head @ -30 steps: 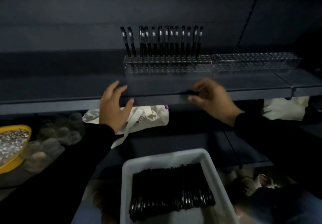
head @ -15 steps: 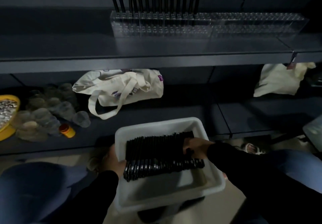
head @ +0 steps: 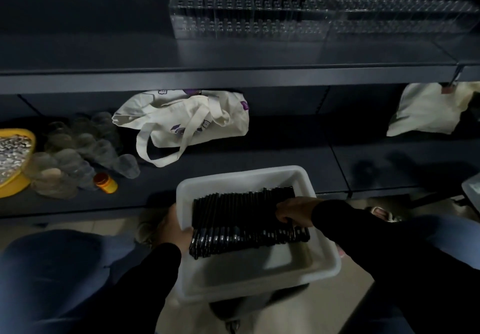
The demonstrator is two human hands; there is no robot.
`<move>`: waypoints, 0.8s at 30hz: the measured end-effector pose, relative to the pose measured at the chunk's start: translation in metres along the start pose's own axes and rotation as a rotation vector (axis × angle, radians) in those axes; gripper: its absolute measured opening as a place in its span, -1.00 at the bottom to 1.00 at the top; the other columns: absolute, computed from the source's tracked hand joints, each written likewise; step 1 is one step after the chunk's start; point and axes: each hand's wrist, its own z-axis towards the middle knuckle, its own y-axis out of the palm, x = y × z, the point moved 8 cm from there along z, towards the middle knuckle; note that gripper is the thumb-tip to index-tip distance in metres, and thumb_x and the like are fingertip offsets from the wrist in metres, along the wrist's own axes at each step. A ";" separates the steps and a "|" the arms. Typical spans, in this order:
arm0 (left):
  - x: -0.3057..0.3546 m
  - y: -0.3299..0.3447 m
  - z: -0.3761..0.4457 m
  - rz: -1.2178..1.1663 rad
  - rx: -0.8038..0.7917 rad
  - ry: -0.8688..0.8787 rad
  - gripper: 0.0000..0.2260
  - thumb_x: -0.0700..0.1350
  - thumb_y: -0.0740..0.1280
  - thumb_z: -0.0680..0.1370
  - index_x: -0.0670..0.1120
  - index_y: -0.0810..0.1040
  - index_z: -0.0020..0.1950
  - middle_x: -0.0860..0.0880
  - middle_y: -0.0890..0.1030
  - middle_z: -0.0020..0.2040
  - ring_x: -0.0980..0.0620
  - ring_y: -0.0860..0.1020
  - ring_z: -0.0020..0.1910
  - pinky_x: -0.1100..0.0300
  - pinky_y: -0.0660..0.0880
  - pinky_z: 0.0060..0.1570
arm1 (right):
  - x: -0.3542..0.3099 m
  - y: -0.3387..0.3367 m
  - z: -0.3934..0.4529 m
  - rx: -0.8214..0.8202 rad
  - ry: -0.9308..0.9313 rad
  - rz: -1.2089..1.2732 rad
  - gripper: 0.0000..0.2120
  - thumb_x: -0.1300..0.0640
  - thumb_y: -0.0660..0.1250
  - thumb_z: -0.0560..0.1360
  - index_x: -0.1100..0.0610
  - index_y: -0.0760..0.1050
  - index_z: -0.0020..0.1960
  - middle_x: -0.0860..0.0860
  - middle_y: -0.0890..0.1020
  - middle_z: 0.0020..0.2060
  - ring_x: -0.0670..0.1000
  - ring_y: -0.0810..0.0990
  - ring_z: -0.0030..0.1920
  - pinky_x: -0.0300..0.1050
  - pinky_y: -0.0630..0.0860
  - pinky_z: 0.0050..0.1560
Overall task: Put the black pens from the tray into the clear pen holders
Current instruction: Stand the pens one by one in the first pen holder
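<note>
Right hand (head: 294, 210) fingers hidden among pens (head: 241, 223).

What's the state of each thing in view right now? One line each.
white tray: held at its left rim, part-filled.
black pens: lying flat in a row in the tray.
left hand: grips the tray's left rim.
right hand: on the pens, fingers curled into the row.
left pen holder: upright pens in it.
right pen holder: no pens visible.
tote bag: lying flat, handles loose.

My left hand (head: 172, 226) grips the tray's (head: 324, 263) left rim, sleeve running down-left, while my right hand (head: 294, 210) reaches in from the right, fingers curled down onto the pens (head: 241, 219).
</note>
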 end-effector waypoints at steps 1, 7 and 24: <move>0.000 -0.001 0.000 -0.002 0.002 0.000 -0.49 -0.26 0.34 0.41 -0.04 0.33 0.34 -0.12 0.51 0.20 -0.16 0.48 0.17 0.01 0.43 0.15 | -0.004 -0.003 -0.002 0.012 -0.029 -0.049 -0.87 -0.01 0.19 0.38 -0.01 0.31 -0.32 0.01 0.39 -0.31 0.02 0.36 -0.31 -0.05 0.29 -0.26; 0.003 -0.001 -0.003 0.016 0.006 0.000 -0.48 -0.28 0.34 0.42 -0.07 0.34 0.36 -0.16 0.52 0.19 -0.17 0.49 0.14 0.09 0.41 0.06 | -0.003 -0.002 0.003 0.010 -0.026 -0.055 -0.86 0.10 0.21 0.52 0.03 0.52 0.01 -0.04 0.45 -0.07 0.07 0.50 -0.01 -0.10 0.41 -0.01; 0.134 -0.095 -0.007 -0.121 0.262 0.257 -0.74 -0.11 0.34 0.54 -0.14 0.53 0.20 -0.09 0.61 0.11 -0.11 0.55 0.13 0.08 0.44 0.17 | -0.085 -0.198 -0.095 0.793 -0.460 0.827 -0.86 0.26 0.31 0.53 0.36 0.47 -0.11 0.00 0.46 -0.41 -0.20 0.43 -0.44 -0.35 0.39 -0.37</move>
